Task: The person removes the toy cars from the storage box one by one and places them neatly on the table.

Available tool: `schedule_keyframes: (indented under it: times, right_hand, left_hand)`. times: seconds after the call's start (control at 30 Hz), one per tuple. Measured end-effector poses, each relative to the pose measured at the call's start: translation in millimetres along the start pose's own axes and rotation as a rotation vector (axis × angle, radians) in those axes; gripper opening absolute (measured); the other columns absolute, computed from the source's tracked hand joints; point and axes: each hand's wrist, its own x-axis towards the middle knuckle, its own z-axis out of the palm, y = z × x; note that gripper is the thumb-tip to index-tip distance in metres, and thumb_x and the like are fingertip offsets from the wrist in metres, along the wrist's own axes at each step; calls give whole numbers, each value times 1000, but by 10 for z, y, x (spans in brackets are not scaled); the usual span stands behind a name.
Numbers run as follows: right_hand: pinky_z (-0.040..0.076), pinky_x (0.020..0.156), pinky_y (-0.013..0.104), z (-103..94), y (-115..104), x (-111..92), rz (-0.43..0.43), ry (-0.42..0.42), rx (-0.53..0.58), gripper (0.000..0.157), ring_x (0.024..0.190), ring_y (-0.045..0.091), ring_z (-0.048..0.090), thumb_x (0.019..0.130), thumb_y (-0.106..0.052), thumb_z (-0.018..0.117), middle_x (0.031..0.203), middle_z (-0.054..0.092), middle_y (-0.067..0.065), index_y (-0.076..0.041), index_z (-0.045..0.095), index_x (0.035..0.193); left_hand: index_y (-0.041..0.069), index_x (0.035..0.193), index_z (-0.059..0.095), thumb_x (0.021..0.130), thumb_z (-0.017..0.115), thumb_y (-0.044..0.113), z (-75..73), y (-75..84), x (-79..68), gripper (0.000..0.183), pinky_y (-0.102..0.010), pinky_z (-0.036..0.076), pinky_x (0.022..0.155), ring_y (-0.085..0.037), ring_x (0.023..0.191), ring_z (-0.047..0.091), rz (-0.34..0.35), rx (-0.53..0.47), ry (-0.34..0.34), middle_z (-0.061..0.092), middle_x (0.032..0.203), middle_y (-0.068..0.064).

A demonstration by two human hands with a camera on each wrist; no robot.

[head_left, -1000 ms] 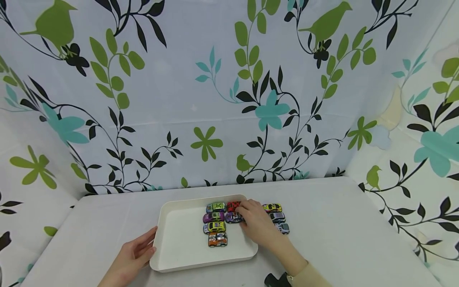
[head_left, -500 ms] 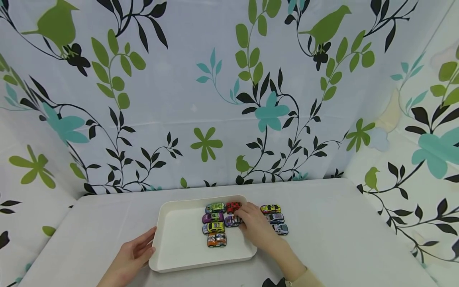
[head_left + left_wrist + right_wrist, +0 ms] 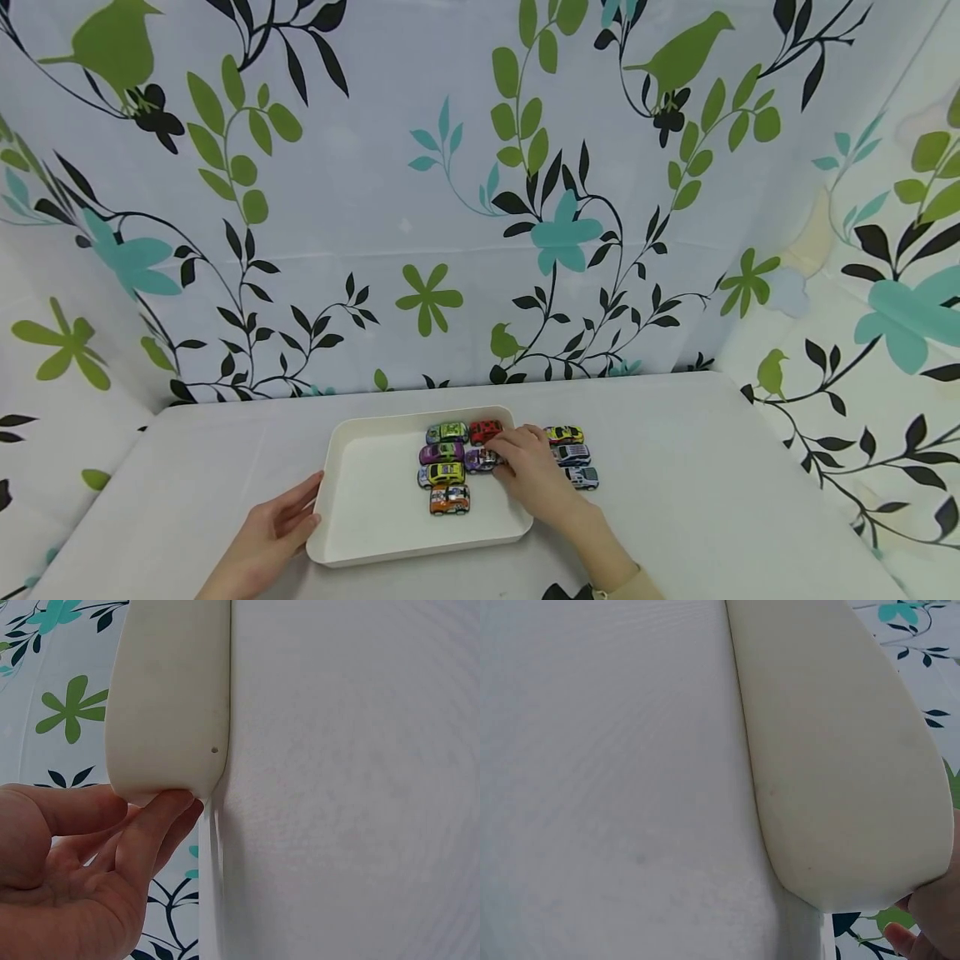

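In the head view, a white rectangular tray (image 3: 360, 500) lies on the table. My left hand (image 3: 262, 529) rests its fingers and thumb against the tray's left outer wall; the left wrist view shows this hand (image 3: 82, 862) at a corner of the tray (image 3: 172, 697). My right hand (image 3: 536, 475) reaches over the right rim and pinches a purple toy car (image 3: 477, 459). A red toy car (image 3: 483, 431) lies just behind it. To its left stand green (image 3: 447, 432), purple (image 3: 441, 452), yellow (image 3: 441, 474) and orange (image 3: 449, 500) toy cars in a column.
Outside the tray, right of my hand, sit a yellow toy car (image 3: 565, 435) and two grey ones, the middle car (image 3: 572, 454) and the nearer car (image 3: 582, 477). A white table (image 3: 675, 500) is bordered by patterned cloth (image 3: 337, 208) at the back and sides.
My right hand and the purple toy car have shifted slightly left, towards the column of cars. My left hand stays at the tray. The whole view drifts a little.
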Motion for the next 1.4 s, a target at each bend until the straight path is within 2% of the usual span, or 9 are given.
schedule_keyframes:
  times: [0.33,0.5,0.73,0.93,1.1,1.17,1.4]
  right_hand:
    - [45,103,46,-87,56,0,-61,75,0,35,108,22,63,83,-7,79,115,69,3,-8,71,117]
    - [49,101,45,-196,114,9,-53,88,37,35,111,22,64,85,-6,78,116,69,4,-7,70,119]
    - [57,92,39,-366,190,11,54,61,131,34,110,19,65,87,-6,76,118,68,0,-9,70,120]
    - [57,94,38,-476,353,-29,156,60,173,33,112,20,65,88,-4,74,120,67,1,-8,70,121]
    - [55,98,44,-578,538,-83,235,75,152,35,117,26,64,88,-5,75,121,68,3,-8,69,122]
    - [54,99,47,-626,607,-109,264,78,158,36,117,29,64,88,-4,74,121,68,5,-7,68,123]
    - [52,100,52,-732,811,-202,321,93,162,37,115,32,64,87,1,73,120,69,11,-4,67,123]
  left_hand:
    - [-3,150,39,98,58,0,-3,15,-6,56,-27,58,90,-36,129,56,4,18,6,42,151,-28]
    - [-2,151,38,98,59,1,-4,24,1,57,-29,59,90,-36,129,55,1,26,-1,41,151,-28]
    - [-3,150,39,97,60,1,-11,18,-6,57,-22,58,88,-30,126,58,18,16,-2,42,151,-28]
    - [-5,150,39,97,60,2,-18,10,0,57,-22,58,88,-28,125,59,31,23,-6,41,151,-29]
    - [-5,149,39,97,61,2,-22,-2,2,57,-17,56,87,-14,120,60,49,9,-8,42,150,-29]
    - [-5,149,39,97,61,2,-24,-5,5,57,-17,56,87,-13,120,59,49,10,-8,42,150,-29]
    - [-5,150,38,97,61,2,-30,2,-1,58,-18,56,89,-24,126,57,38,7,-19,41,151,-29]
